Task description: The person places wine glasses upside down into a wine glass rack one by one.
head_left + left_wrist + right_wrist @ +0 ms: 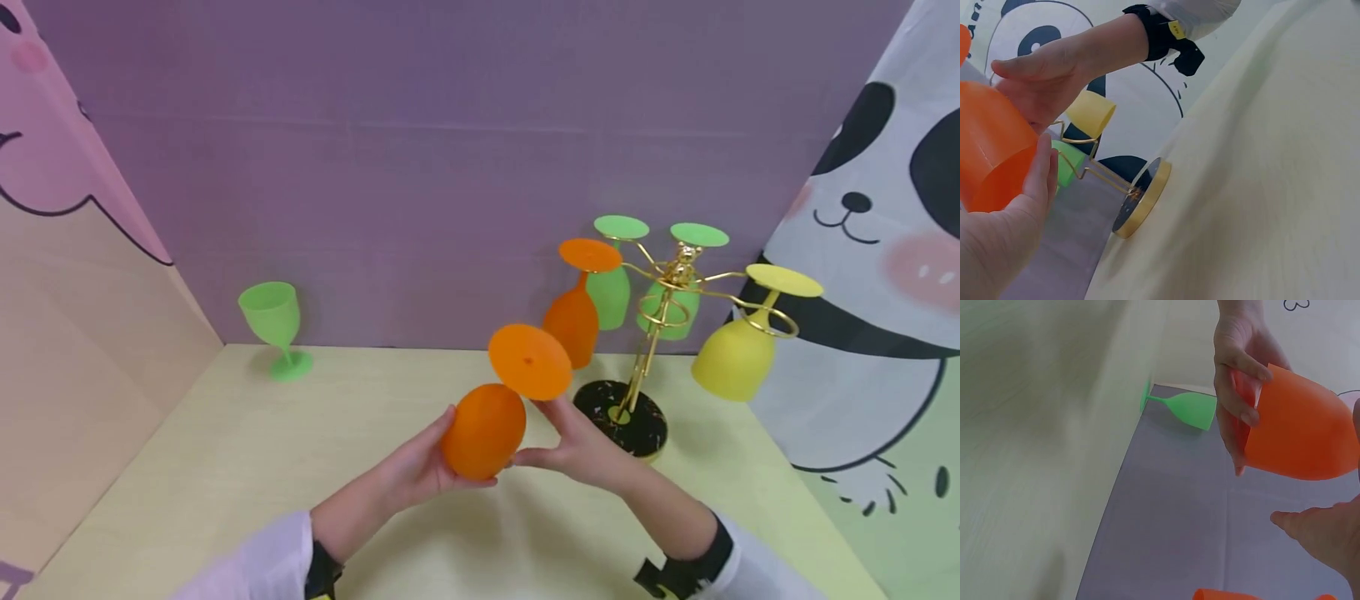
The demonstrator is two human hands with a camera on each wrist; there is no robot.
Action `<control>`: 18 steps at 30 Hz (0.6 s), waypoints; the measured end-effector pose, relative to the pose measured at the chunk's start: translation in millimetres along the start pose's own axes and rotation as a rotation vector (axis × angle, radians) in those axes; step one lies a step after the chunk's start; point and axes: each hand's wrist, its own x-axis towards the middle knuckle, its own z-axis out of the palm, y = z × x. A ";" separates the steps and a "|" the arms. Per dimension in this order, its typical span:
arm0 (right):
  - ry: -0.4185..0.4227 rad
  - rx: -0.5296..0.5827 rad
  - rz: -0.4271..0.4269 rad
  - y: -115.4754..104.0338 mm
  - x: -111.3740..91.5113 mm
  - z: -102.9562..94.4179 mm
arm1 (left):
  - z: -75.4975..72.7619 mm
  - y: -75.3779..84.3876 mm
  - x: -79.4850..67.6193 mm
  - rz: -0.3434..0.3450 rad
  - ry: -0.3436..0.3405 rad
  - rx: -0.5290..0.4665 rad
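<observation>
An orange goblet [483,433] is held in the air over the table, tilted, its foot up and its mouth downward. My left hand [420,467] grips it around the bowl near the rim, thumb along one side; the fingers wrap the rim in the right wrist view. My right hand [588,450] is beside the goblet's foot, thumb and fingers spread apart, fingertips partly hidden behind the orange disc. Just beyond stands a gold goblet rack [641,358] with a round black base, bearing another orange goblet [573,321], two green goblets [611,296] and a yellow goblet [735,358], all upside down.
A green goblet [273,312] stands upright at the table's back left. The purple wall panel [375,183] rises behind the pale table [225,483]. Printed side panels, one with a panda [855,250], border both sides.
</observation>
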 end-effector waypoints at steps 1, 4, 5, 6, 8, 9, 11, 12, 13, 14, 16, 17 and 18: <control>-0.003 0.000 0.001 -0.9 -0.1 1.0 | 0.5 -1.7 -0.3 -0.005 -0.012 -0.011; -0.016 0.010 -0.012 -3.3 -0.6 3.9 | 1.7 -4.9 -1.4 -0.014 -0.044 -0.028; -0.022 0.015 -0.025 -3.8 -1.1 4.8 | 2.1 -5.5 -1.9 -0.020 -0.051 -0.036; -0.028 0.016 -0.040 -4.3 -1.6 5.7 | 2.7 -6.0 -2.2 -0.024 -0.059 -0.043; -0.040 0.023 -0.058 -5.5 -3.3 7.3 | 4.2 -6.9 -3.1 -0.025 -0.072 -0.043; -0.044 0.024 -0.065 -6.3 -4.1 8.0 | 5.1 -7.5 -3.6 -0.026 -0.077 -0.046; -0.049 0.020 -0.077 -7.5 -5.9 9.2 | 7.2 -8.7 -4.6 -0.028 -0.093 -0.050; -0.049 0.021 -0.076 -9.0 -6.6 9.8 | 8.2 -9.3 -5.1 -0.027 -0.103 -0.049; -0.048 0.024 -0.074 -10.2 -7.1 10.3 | 9.1 -9.9 -5.6 -0.025 -0.112 -0.049; -0.050 0.028 -0.079 -11.6 -7.3 10.9 | 9.9 -10.4 -6.0 -0.023 -0.120 -0.054; -0.053 0.036 -0.084 -14.1 -7.5 12.0 | 11.0 -11.6 -7.0 -0.015 -0.140 -0.060; -0.055 0.043 -0.082 -15.5 -7.6 12.5 | 11.3 -12.3 -7.5 -0.010 -0.150 -0.062; -0.058 0.048 -0.083 -16.4 -7.6 13.0 | 11.5 -13.0 -7.9 -0.003 -0.162 -0.063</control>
